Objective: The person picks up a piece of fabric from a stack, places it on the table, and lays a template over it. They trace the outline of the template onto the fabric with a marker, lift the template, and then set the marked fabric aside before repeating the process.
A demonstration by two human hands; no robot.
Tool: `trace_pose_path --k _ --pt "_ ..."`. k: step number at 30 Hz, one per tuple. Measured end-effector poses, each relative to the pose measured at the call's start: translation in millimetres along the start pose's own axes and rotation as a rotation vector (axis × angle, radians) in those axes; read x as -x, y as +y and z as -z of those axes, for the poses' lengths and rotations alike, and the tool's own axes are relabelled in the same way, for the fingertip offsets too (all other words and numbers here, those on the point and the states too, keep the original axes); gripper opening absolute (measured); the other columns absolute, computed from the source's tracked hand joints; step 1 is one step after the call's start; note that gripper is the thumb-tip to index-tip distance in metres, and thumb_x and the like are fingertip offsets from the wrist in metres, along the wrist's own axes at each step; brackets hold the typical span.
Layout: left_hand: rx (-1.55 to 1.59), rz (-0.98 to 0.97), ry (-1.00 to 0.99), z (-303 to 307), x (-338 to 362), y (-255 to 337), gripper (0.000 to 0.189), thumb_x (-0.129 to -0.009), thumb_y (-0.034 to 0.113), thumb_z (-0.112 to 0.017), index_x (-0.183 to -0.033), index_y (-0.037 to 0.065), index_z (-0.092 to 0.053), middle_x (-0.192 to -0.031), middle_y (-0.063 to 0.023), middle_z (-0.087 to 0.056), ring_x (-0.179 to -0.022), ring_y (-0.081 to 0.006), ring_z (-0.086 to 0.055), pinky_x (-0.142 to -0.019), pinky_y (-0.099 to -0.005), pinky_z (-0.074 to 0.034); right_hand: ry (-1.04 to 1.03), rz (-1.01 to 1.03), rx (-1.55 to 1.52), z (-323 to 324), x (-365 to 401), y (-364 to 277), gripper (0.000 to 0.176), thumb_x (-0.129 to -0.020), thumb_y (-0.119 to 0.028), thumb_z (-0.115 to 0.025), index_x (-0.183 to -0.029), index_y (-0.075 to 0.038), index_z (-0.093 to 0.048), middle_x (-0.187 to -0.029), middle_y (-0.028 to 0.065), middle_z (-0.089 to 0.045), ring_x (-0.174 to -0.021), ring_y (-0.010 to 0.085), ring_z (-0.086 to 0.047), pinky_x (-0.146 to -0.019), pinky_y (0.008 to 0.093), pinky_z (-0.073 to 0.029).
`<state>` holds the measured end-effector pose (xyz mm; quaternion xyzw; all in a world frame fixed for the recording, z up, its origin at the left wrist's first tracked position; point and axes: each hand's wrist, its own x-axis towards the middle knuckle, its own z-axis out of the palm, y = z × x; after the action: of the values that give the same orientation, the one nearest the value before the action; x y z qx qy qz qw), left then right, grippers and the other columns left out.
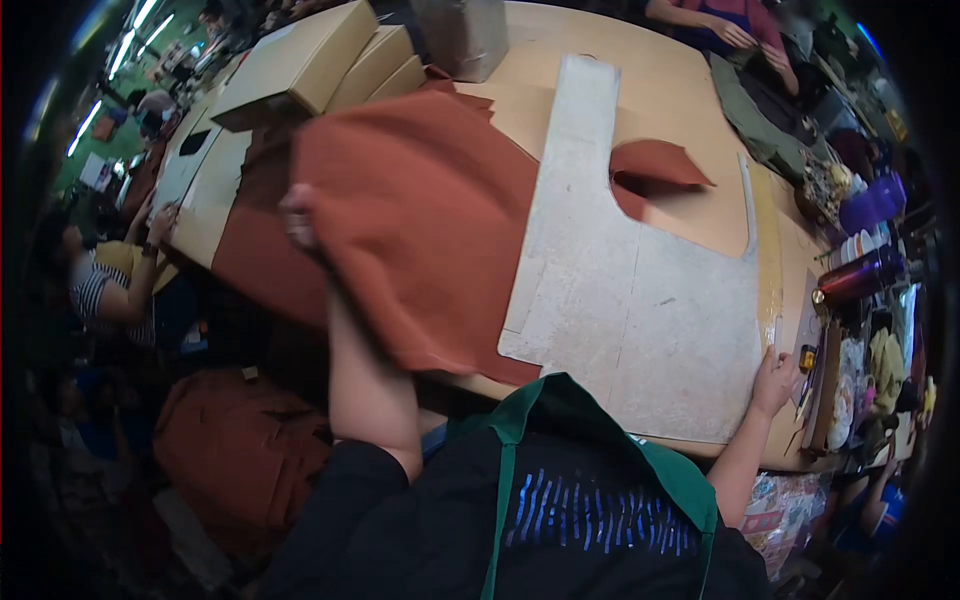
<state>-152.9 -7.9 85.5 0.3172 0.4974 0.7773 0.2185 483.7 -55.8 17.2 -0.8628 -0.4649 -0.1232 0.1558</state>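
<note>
Rust-brown fabric (pixel 420 220) is lifted at its left edge by my left hand (pixel 300 215), whose fingers are closed on it and slightly blurred. The fabric's right side lies under or against a large grey-white pattern board (pixel 640 310) with a curved cutout. At the board's lower right corner, my right hand (pixel 775 382) rests on its edge, beside a strip of yellowish tape; the fingers look bent, and what they hold, if anything, is unclear. A folded flap of rust-brown fabric (pixel 665 168) shows through the cutout.
Cardboard boxes (pixel 290 65) and a grey metal container (pixel 465 40) stand at the table's far side. A purple cup (pixel 872 203) and a dark bottle (pixel 858 275) are at the right. Rust-brown fabric (pixel 235 450) is piled below left. Co-workers are across and left.
</note>
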Motion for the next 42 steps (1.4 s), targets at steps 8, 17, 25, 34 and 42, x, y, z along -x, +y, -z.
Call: trace_pose_path --k 8,17,25,34,42 --pt "-0.789 0.006 0.603 253 37 48 0.034 -0.075 0.020 -0.060 -0.104 0.002 -0.054 -0.101 -0.0135 -0.056 -0.096 -0.0261 -0.051 -0.082 -0.0360 -0.040 0.026 0.033 0.045 -1 -3 0 0.040 -0.080 -0.040 -0.053 -0.094 -0.003 -0.055 -0.093 0.0178 -0.054 -0.088 0.0347 -0.051 -0.075 0.0430 -0.041" --pt "-1.714 0.183 1.284 496 246 206 0.036 -0.075 0.025 -0.061 -0.105 0.005 -0.054 -0.104 -0.0151 -0.054 -0.100 -0.0296 -0.048 -0.085 -0.0401 -0.037 0.069 0.101 0.101 -13 -10 11 0.039 -0.079 -0.040 -0.054 -0.088 -0.002 -0.058 -0.084 0.0197 -0.056 -0.082 0.0347 -0.052 -0.072 0.0430 -0.041" --pt "-2.059 0.621 1.619 516 340 257 0.038 -0.075 0.030 -0.062 -0.105 0.008 -0.054 -0.107 -0.0165 -0.053 -0.104 -0.0326 -0.045 -0.087 -0.0437 -0.035 0.045 0.128 0.196 -14 -18 13 0.043 -0.080 -0.042 -0.051 -0.085 0.000 -0.060 -0.082 0.0216 -0.059 -0.080 0.0364 -0.055 -0.072 0.0441 -0.042" --pt "-1.539 -0.752 0.293 195 91 173 0.017 -0.075 0.016 -0.064 -0.084 0.004 -0.056 -0.091 -0.0109 -0.058 -0.091 -0.0285 -0.052 -0.083 -0.0384 -0.041 0.089 0.166 0.181 -7 -12 9 0.041 -0.080 -0.040 -0.052 -0.083 0.000 -0.060 -0.079 0.0198 -0.059 -0.078 0.0352 -0.055 -0.069 0.0433 -0.043" --pt "-1.327 -0.239 -0.440 23 116 24 0.031 -0.065 0.029 -0.069 -0.080 0.005 -0.055 -0.087 -0.0091 -0.052 -0.084 -0.0274 -0.052 -0.075 -0.0394 -0.043 0.100 0.166 0.117 -4 -8 9 0.040 -0.079 -0.037 -0.054 -0.084 0.002 -0.060 -0.078 0.0214 -0.058 -0.078 0.0367 -0.052 -0.071 0.0442 -0.040"
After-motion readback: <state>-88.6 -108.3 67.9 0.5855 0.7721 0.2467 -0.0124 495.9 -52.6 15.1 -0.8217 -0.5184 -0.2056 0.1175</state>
